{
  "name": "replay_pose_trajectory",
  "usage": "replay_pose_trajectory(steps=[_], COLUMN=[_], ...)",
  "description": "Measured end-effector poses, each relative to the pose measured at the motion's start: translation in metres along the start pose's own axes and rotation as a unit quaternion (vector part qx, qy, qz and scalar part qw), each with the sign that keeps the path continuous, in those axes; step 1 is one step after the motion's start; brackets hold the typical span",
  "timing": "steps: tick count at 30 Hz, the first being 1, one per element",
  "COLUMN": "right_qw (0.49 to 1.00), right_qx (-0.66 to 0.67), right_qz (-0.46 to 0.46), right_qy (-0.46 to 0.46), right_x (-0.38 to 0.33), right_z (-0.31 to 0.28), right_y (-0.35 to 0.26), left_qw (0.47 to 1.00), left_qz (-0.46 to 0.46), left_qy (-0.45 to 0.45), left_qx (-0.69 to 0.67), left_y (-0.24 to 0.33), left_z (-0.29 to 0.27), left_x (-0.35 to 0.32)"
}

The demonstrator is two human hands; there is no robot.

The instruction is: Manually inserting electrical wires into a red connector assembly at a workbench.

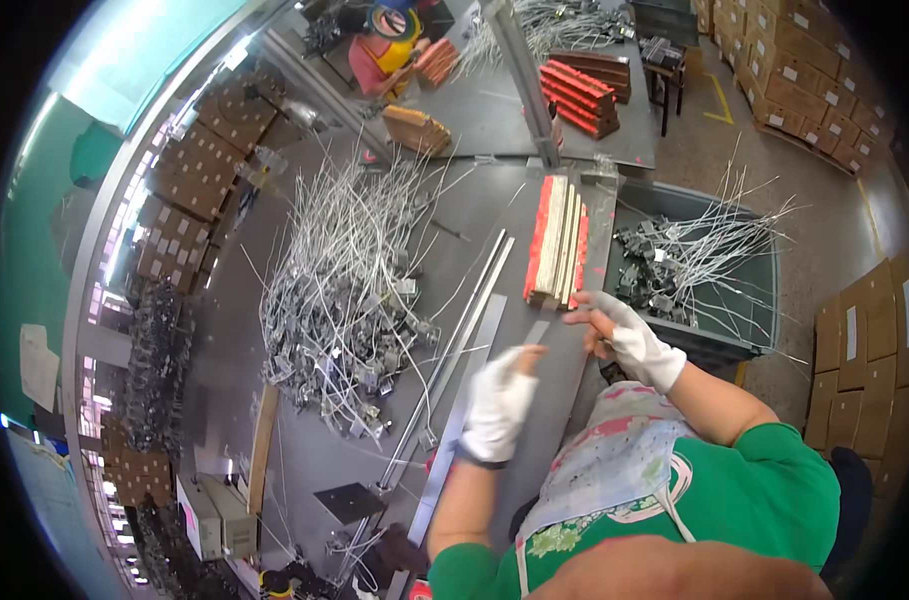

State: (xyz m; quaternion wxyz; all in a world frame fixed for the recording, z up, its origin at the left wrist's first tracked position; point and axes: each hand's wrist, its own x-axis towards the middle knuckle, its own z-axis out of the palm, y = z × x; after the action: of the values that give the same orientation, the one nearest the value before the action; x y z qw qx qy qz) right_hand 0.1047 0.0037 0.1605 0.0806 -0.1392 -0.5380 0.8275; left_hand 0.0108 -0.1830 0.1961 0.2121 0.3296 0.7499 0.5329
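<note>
My left hand [498, 402] wears a white glove with the fingertips bare; its fingers are curled together above a flat metal strip [471, 380] on the grey bench, and I cannot see anything in it. My right hand [622, 334], gloved the same way, hovers with fingers spread just below the near end of a long stack of red and pale slats [557, 240]. Left of both hands lies a big tangle of silver wires with small metal fittings [349, 290].
A grey bin [744, 300] at the right holds more wired fittings. Metal rails [474, 300] run along the bench. Red slat stacks [577, 95] sit further back; cardboard boxes [794, 70] line the floor. Another person [389, 40] sits at the far end.
</note>
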Motion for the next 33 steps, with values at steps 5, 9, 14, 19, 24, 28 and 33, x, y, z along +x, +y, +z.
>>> replay_pose_trajectory(steps=[5, 9, 14, 19, 24, 28, 33], right_qw=[0.966, 0.917, 0.951, 0.937, 0.931, 0.935, 0.803], right_qx=[0.181, 0.263, 0.137, 0.099, 0.057, 0.043, -0.471], right_qz=[-0.028, -0.012, 0.071, 0.137, 0.196, 0.161, -0.134], right_qy=[0.182, 0.301, 0.266, 0.307, 0.304, 0.312, 0.34], right_x=[0.043, 0.076, 0.11, 0.153, 0.179, 0.177, 0.204], right_z=[-0.008, -0.054, -0.096, -0.137, -0.157, -0.159, -0.189], right_y=[0.027, 0.054, 0.075, 0.102, 0.108, 0.094, 0.08], left_qw=[0.988, 0.985, 0.99, 0.989, 0.98, 0.984, 0.979], left_qz=[-0.064, -0.106, -0.104, -0.091, -0.105, -0.043, -0.023], left_qy=[-0.012, 0.014, -0.006, 0.016, 0.025, 0.075, 0.096], left_qx=[-0.142, -0.136, 0.093, 0.116, 0.169, 0.157, 0.179], left_y=[-0.065, -0.086, -0.106, -0.135, -0.145, -0.153, -0.155], left_z=[0.08, 0.099, 0.12, 0.144, 0.16, 0.162, 0.172], left_x=[-0.011, -0.007, 0.019, 0.054, 0.08, 0.085, 0.086])
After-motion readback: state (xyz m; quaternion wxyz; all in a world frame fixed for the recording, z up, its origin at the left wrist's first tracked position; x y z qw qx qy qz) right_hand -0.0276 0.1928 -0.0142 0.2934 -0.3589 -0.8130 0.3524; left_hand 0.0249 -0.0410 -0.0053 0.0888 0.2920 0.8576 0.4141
